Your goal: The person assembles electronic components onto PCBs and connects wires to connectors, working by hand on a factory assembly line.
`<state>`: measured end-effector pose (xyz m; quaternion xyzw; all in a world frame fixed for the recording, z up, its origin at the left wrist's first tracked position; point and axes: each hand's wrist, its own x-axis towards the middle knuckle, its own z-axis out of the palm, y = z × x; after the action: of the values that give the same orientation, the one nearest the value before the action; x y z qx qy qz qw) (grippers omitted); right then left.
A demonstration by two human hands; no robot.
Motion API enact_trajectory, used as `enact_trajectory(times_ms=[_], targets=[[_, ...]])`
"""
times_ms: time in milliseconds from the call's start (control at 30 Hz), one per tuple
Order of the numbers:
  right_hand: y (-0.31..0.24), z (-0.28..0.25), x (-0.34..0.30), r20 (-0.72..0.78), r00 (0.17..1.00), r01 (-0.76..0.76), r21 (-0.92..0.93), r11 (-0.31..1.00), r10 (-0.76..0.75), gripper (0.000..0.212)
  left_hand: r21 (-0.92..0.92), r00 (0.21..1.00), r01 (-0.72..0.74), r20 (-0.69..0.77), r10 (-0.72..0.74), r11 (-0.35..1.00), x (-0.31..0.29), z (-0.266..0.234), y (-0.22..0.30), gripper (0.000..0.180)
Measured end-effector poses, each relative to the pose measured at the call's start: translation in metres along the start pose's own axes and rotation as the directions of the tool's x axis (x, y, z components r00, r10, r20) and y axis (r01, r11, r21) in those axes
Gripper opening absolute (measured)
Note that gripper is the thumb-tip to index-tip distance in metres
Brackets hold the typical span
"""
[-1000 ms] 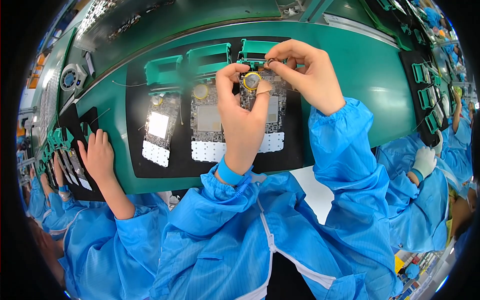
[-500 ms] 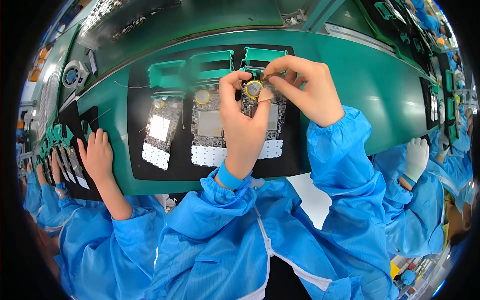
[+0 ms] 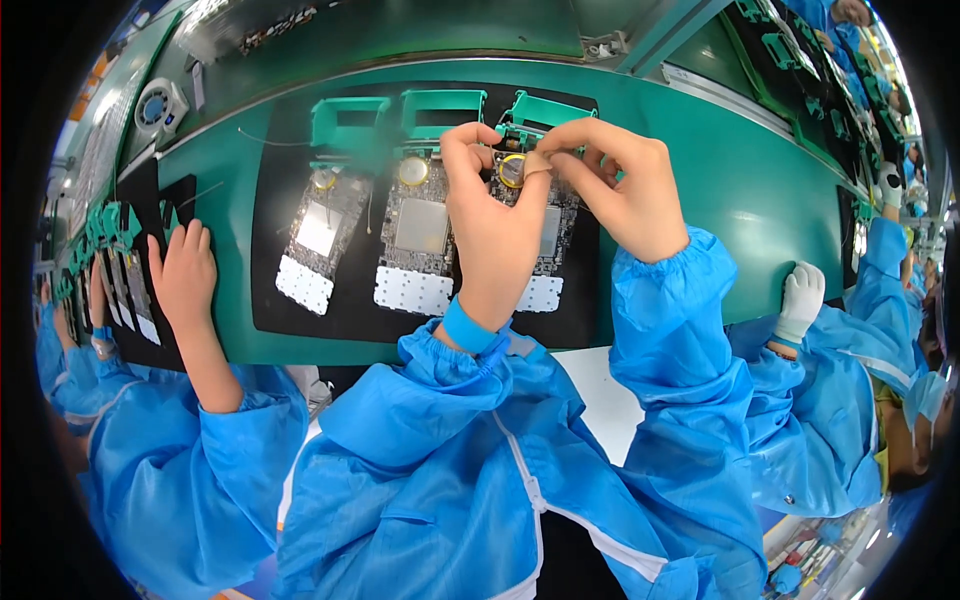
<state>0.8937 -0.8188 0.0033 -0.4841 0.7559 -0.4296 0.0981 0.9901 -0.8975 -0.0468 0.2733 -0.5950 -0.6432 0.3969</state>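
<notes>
In the head view, a speckled circuit board [image 3: 549, 240] with a white perforated end is seen beneath the bare left hand [image 3: 497, 215], whose fingers are curved apart around a yellow-rimmed silver disc [image 3: 511, 171]. The bare right hand [image 3: 638, 195] has its fingers bunched beside the tan-wrapped left thumb [image 3: 537, 168]; whether anything is pinched cannot be told.

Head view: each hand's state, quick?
Left hand: curled beside the round, yellow-rimmed silver disc; grip can't be told.
Right hand: thumb near forefinger; whether holding anything can't be told.
</notes>
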Motion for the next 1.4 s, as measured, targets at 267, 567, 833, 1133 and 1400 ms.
enact_trajectory(times_ms=[267, 567, 833, 1133, 1400], targets=[[0.0001, 0.0051, -0.0033, -0.036, 0.998, -0.04, 0.07, 0.997, 0.043, 0.012, 0.042, 0.998, -0.064, 0.029, 0.063, 0.997, 0.0015, -0.0044, 0.003, 0.037], [-0.0003, 0.0021, -0.0044, -0.015, 0.999, -0.05, 0.083, 0.995, 0.051, 0.013, -0.016, 0.995, -0.089, 0.052, 0.09, 0.996, -0.0021, -0.004, 0.0004, 0.037], [0.0015, 0.0009, -0.0046, -0.016, 0.998, -0.063, 0.082, 0.995, 0.065, 0.013, 0.066, 0.988, -0.134, 0.084, 0.128, 0.989, -0.0002, -0.0042, -0.004, 0.036], [-0.0009, 0.0005, -0.006, -0.024, 0.997, -0.065, 0.067, 0.996, 0.067, 0.012, 0.011, 0.995, -0.064, 0.074, 0.063, 0.998, 0.0005, -0.0029, 0.0008, 0.032], [-0.0015, -0.0033, -0.0084, -0.028, 0.997, -0.072, 0.071, 0.995, 0.074, 0.015, 0.048, 0.99, -0.04, 0.133, 0.033, 0.998, -0.0023, -0.0017, 0.0036, 0.03]])
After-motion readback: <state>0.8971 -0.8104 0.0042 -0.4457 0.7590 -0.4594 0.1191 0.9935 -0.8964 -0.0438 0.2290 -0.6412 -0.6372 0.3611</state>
